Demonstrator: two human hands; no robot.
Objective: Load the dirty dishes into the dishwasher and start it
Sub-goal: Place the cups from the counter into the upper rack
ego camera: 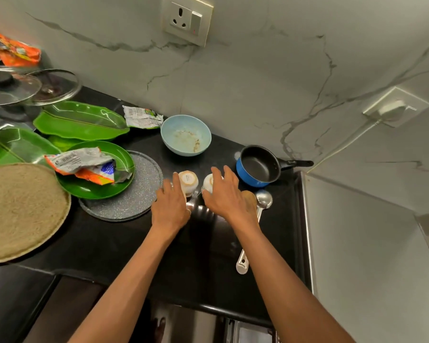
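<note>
Head view: black counter (124,243), dirty dishes spread.
Left hand (170,209): fingers curled round left cup (188,180), upturned.
Right hand (227,198): draped over right cup (208,182); grip unclear.
Writing: cup-base stamp, wrapper (84,164) print unreadable.
Nearby: blue bowl (186,134), saucepan (258,167), ladle (264,199).

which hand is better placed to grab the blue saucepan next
Right. The right hand rests on a cup just beside the blue saucepan; the left hand is farther away, on the other cup.

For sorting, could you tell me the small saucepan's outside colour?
Blue outside, black inside; the saucepan shows in the head view.
</note>
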